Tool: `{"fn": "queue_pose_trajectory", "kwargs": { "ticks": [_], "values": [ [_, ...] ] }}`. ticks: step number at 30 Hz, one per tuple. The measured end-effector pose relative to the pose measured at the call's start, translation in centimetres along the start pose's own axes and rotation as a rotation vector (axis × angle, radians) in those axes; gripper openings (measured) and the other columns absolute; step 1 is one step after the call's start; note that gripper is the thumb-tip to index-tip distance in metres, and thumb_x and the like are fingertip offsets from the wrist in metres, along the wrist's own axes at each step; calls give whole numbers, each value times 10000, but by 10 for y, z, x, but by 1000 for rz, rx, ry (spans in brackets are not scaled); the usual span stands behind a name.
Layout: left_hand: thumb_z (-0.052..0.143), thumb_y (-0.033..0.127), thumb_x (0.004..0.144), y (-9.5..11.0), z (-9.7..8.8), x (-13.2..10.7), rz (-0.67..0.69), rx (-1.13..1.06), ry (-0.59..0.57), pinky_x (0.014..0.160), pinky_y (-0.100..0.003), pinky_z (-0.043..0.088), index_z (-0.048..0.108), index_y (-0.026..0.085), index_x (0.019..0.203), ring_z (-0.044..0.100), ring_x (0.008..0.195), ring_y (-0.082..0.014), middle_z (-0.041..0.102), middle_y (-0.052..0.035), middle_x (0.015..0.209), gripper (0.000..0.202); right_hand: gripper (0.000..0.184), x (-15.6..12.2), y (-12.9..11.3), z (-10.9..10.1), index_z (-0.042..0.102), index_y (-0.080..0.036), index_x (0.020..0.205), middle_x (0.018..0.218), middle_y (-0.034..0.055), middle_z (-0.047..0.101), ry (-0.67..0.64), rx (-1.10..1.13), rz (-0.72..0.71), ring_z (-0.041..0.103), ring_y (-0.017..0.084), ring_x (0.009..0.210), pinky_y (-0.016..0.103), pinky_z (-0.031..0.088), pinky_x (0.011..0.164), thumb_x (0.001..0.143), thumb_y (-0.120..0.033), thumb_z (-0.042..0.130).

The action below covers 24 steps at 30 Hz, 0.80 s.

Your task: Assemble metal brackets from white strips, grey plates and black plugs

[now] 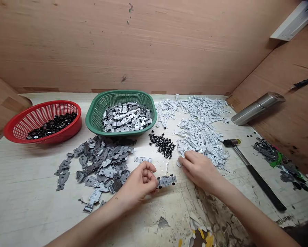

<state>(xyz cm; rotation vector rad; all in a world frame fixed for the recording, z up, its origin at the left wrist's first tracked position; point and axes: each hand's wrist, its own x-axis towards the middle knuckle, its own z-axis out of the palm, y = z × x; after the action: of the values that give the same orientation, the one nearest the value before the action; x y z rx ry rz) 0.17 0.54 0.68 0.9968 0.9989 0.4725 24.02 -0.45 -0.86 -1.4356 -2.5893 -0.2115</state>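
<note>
My left hand (143, 180) pinches one end of a grey toy car chassis (166, 180) between thumb and fingers. Small black wheels stick out at both ends of this chassis, which is held just over the table. To the right, my right hand (199, 168) has its fingers bent together around a pale plastic part (179, 163), mostly covered by the fingertips. That hand rests at the near edge of a heap of white car-shaped parts (199, 137). Black wheel pairs (163, 144) lie in a small pile between and beyond the hands. A single grey chassis (143, 160) lies behind my left hand.
Grey chassis (102, 161) are heaped at left. Behind stand a green basket (89, 118) of assembled pieces and a red basket (79, 125) of black parts. At right are a hammer (262, 181), a metal cylinder (258, 108) and scraps (274, 157). Wooden panels surround the table.
</note>
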Motion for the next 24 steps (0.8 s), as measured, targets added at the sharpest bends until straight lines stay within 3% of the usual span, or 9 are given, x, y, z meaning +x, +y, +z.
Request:
{"fn": "queue_pose_trajectory", "kwargs": {
  "ticks": [3, 7, 10, 13, 16, 21, 24],
  "values": [
    [593, 184, 711, -1, 0, 2, -1, -18, 8, 574, -227, 408, 419, 194, 860, 514, 547, -75, 468, 87, 631, 229, 192, 8, -4, 7, 559, -149, 736, 748, 68, 552, 4, -77, -80, 475, 172, 668, 279, 361, 574, 800, -4, 450],
    [596, 183, 707, -3, -1, 2, 3, -20, 13, 560, -223, 405, 420, 195, 861, 525, 551, -79, 471, 84, 638, 234, 171, 1, -16, -7, 573, -151, 801, 687, 41, 541, 124, 335, 140, 481, 145, 621, 254, 378, 555, 869, -115, 420],
    [579, 185, 725, -3, -1, 1, -2, 5, 15, 550, -219, 396, 424, 195, 872, 532, 567, -85, 478, 75, 654, 214, 152, -13, -14, -21, 610, -181, 856, 734, 35, 599, -20, 644, 386, 533, 138, 638, 243, 402, 566, 882, -214, 464],
    [562, 185, 746, -2, -2, 0, -1, 39, -1, 559, -222, 396, 428, 194, 890, 532, 587, -87, 489, 66, 672, 197, 183, -26, -3, -28, 626, -188, 776, 692, 33, 609, -203, 755, 609, 535, 148, 596, 251, 385, 523, 854, -320, 526],
    [565, 183, 752, -2, -3, 0, 6, 41, -1, 570, -224, 399, 427, 194, 893, 526, 592, -84, 486, 67, 675, 197, 259, -28, 3, -34, 566, -180, 694, 603, 0, 537, -252, 933, 751, 485, 123, 527, 240, 357, 490, 819, -406, 569],
    [574, 195, 759, -1, -2, 0, 11, 36, -11, 586, -229, 407, 426, 194, 890, 525, 594, -81, 493, 67, 675, 198, 281, -15, -15, -47, 496, -178, 735, 594, -48, 449, -317, 1415, 750, 373, 71, 486, 200, 281, 455, 813, -434, 581],
    [593, 208, 747, -1, -1, 0, 7, 28, 9, 582, -230, 410, 422, 194, 881, 527, 583, -81, 483, 71, 667, 218, 295, -5, -30, -45, 484, -167, 716, 583, -55, 413, -322, 1480, 726, 326, 67, 493, 201, 237, 453, 809, -429, 583]
  ]
}}
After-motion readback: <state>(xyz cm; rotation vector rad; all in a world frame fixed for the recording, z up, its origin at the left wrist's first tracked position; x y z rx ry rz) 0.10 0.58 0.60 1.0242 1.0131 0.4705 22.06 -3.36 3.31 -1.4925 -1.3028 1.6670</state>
